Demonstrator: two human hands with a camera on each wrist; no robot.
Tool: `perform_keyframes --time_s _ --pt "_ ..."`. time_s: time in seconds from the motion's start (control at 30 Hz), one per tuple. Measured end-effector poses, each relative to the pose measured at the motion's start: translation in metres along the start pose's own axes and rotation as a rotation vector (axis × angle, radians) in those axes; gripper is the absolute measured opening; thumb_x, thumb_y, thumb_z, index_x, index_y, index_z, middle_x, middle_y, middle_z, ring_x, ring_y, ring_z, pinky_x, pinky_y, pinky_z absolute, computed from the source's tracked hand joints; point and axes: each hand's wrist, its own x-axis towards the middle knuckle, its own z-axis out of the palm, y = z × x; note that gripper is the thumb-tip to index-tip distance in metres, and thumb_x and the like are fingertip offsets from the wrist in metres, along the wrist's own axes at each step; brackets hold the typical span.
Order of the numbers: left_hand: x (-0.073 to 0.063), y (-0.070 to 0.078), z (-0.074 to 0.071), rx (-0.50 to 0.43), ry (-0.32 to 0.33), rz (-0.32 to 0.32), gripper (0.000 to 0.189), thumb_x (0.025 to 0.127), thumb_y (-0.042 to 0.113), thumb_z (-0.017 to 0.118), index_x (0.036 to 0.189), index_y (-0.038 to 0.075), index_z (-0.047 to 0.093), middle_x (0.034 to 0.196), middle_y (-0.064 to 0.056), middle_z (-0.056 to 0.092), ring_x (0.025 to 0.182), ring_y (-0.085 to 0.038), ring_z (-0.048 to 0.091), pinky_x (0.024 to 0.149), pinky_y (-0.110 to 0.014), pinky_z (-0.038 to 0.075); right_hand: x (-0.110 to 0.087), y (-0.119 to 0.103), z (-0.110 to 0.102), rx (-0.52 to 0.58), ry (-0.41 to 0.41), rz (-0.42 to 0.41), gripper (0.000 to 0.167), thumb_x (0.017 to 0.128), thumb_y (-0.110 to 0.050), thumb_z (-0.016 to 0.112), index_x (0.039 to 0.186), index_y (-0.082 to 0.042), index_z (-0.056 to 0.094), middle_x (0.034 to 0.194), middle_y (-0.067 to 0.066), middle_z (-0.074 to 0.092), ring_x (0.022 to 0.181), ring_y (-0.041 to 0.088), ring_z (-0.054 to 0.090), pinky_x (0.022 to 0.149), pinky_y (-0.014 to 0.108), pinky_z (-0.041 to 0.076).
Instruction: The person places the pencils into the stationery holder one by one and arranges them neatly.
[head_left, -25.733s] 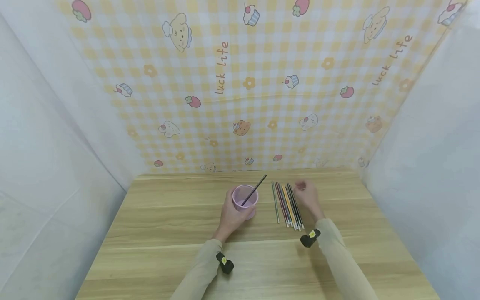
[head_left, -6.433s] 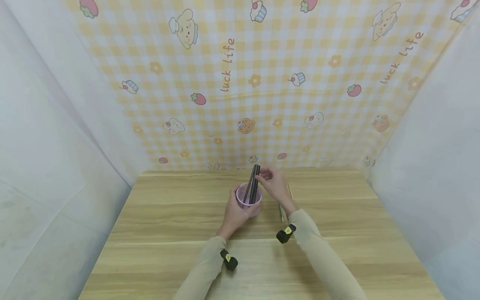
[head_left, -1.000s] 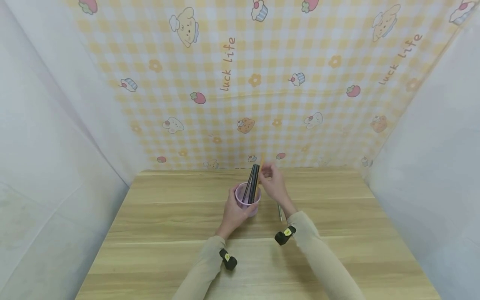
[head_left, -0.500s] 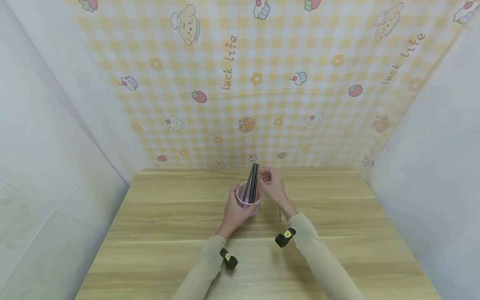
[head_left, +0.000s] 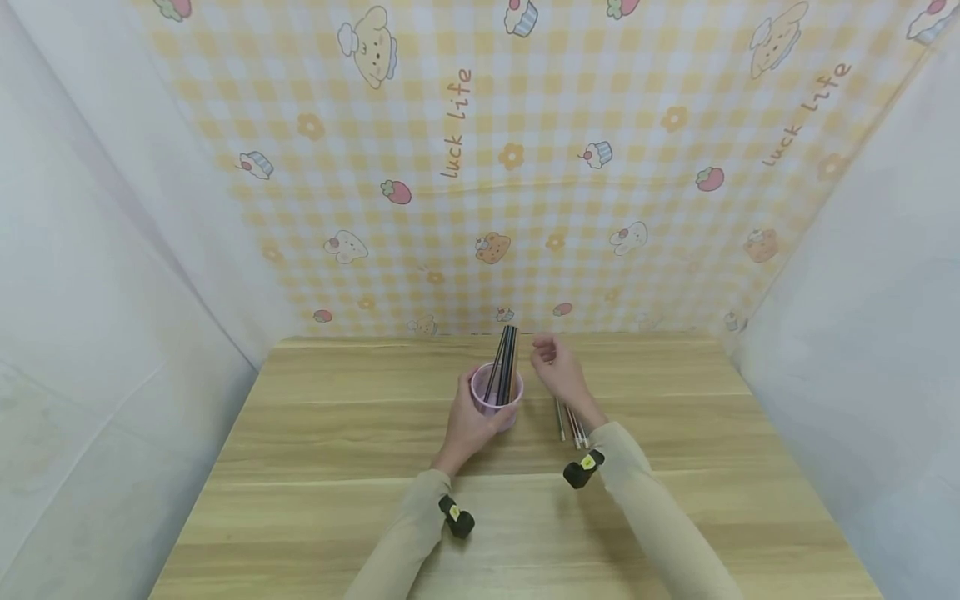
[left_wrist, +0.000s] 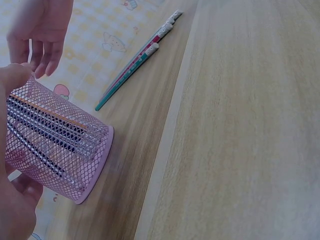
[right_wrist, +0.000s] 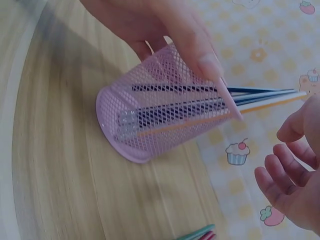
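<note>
Left hand wrapped round mesh cup, near far edge of table. Right hand loose, empty. Hold cup steady; pinch loose pencils 1 at a time, white end down.

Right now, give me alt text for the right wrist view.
The left hand grips a pink mesh cup holding dark pencils and a yellow pencil. At the right edge, the relaxed right hand holds nothing; parts of a green pencil and a red pencil show at the bottom.
</note>
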Motion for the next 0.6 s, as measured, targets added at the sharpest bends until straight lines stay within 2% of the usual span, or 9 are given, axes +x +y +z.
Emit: perform_keyframes --time_s 0.3,0.6 --pt "0.0 0.0 0.0 0.005 -0.007 -0.002 0.096 0.075 0.026 0.088 0.151 0.008 0.033 0.146 -0.016 0.051 0.131 -0.034 0.055 0.111 -0.05 0.047 0.003 0.021 -0.017 -0.023 0.012 0.02 0.033 0.097 -0.008 0.057 0.127 0.006 0.055 0.12 0.024 0.063 0.113 0.037 0.06 0.098 0.049 0.054" --pt "0.001 -0.002 0.0 -0.011 -0.001 -0.024 0.092 0.075 0.023 0.089 0.149 0.014 0.036 0.146 -0.014 0.052 0.131 -0.032 0.055 0.112 -0.049 0.047 0.0 0.039 -0.033 -0.045 0.007 0.063 0.033 0.098 -0.005 0.055 0.128 0.009 0.053 0.125 0.028 0.059 0.116 0.04 0.058 0.101 0.052 0.053"
